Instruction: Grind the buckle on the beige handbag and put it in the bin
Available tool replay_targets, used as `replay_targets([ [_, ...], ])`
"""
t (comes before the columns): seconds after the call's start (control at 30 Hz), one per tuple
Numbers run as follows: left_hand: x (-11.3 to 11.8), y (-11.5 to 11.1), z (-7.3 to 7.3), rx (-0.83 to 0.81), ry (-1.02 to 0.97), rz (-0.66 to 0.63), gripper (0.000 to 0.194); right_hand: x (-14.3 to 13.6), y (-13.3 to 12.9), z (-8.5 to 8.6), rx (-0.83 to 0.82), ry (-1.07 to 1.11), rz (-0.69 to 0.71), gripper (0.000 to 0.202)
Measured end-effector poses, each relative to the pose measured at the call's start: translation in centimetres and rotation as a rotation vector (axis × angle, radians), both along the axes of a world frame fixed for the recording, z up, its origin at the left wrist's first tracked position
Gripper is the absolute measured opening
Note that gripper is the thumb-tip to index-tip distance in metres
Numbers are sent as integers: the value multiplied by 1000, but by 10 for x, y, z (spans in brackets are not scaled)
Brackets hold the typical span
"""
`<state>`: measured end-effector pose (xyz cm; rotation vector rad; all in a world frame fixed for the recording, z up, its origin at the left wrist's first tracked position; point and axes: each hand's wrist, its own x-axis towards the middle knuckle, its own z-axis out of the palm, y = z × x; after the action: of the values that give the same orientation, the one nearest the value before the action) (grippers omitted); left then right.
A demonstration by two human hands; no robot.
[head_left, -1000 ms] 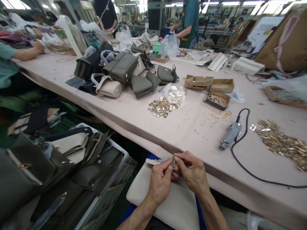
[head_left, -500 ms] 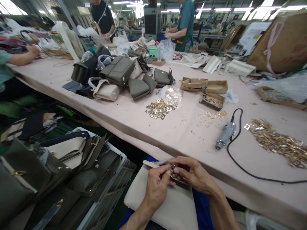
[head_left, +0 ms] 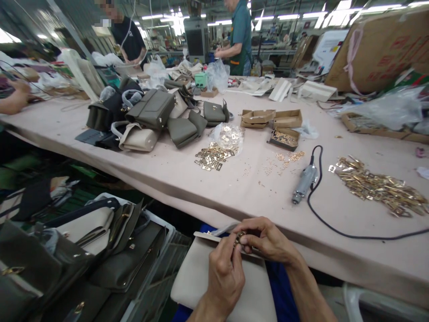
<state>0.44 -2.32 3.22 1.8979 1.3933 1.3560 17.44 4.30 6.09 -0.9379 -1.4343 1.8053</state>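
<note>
A cream handbag [head_left: 192, 273] lies across my lap, just below the table edge. Over its upper edge, my left hand [head_left: 225, 267] and my right hand [head_left: 264, 239] meet with fingertips pinched on a small metal fitting [head_left: 238, 238]. The fitting is brass-coloured and mostly covered by the fingers, so its exact kind does not show. Both hands are closed. A greyish wrapped strip [head_left: 224, 230] runs along the bag's top behind my left hand.
On the table [head_left: 187, 192] lie an electric screwdriver [head_left: 304, 183] with a black cord, a pile of gold metal fittings [head_left: 382, 185], flat metal plates [head_left: 212, 156], cardboard boxes [head_left: 284, 137] and grey-green handbags [head_left: 152, 107]. A crate [head_left: 167, 250] of bags stands left. Two people stand opposite.
My left hand has turned, its back now more toward me, while both hands keep pinching the fitting. The view has shifted slightly, moving the table items left.
</note>
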Motion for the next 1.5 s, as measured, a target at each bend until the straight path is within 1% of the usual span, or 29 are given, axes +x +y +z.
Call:
replay_targets([
  [0.1, 1, 1, -2, 1, 31, -1, 28, 0, 0, -3, -16, 31, -5, 31],
  [0.2, 1, 1, -1, 9, 32, 12, 30, -2, 0, -1, 27, 12, -2, 29],
  [0.33, 2, 3, 1, -15, 19, 15, 32, -4, -4, 1, 175, -136, -34, 26],
  [0.5, 5, 4, 0, 0, 60, 42, 32, -4, -8, -1, 453, -321, -118, 25],
  [0.57, 6, 4, 0, -10, 66, 53, 32, -6, -8, -1, 494, -341, -120, 26],
  [0.67, 7, 2, 1, -38, 39, 56, 32, -8, -7, -1, 475, -327, -111, 26],
  [0.73, 7, 1, 3, -108, -17, 42, 32, -9, -7, -2, 476, -323, -121, 25],
  [0.77, 6, 0, 6, -173, -63, 25, 33, -8, -7, -3, 483, -325, -132, 24],
  [0.9, -2, 3, 17, -521, -362, -72, 38, -5, -8, -1, 501, -333, -144, 22],
  [0.97, -6, 7, 21, -642, -502, -103, 37, -6, -9, 4, 495, -305, -113, 20],
  [1.03, -10, 11, 22, -709, -578, -101, 38, -8, -9, 10, 490, -276, -76, 18],
  [1.1, -11, 14, 19, -745, -611, -94, 42, -11, -9, 15, 499, -289, -60, 17],
  [1.23, -9, 14, 11, -846, -661, -132, 54, -19, -8, 22, 575, -405, -76, 17],
  [1.33, -7, 13, 10, -856, -657, -93, 60, -25, -11, 25, 629, -454, -75, 16],
  [1.4, -6, 14, 11, -821, -643, -56, 60, -23, -12, 28, 638, -491, -148, 16],
  [1.43, -6, 14, 12, -804, -645, -39, 59, -19, -11, 29, 632, -516, -220, 17],
  [1.5, -6, 15, 12, -778, -670, -22, 55, -1, -6, 32, 620, -595, -441, 20],
])
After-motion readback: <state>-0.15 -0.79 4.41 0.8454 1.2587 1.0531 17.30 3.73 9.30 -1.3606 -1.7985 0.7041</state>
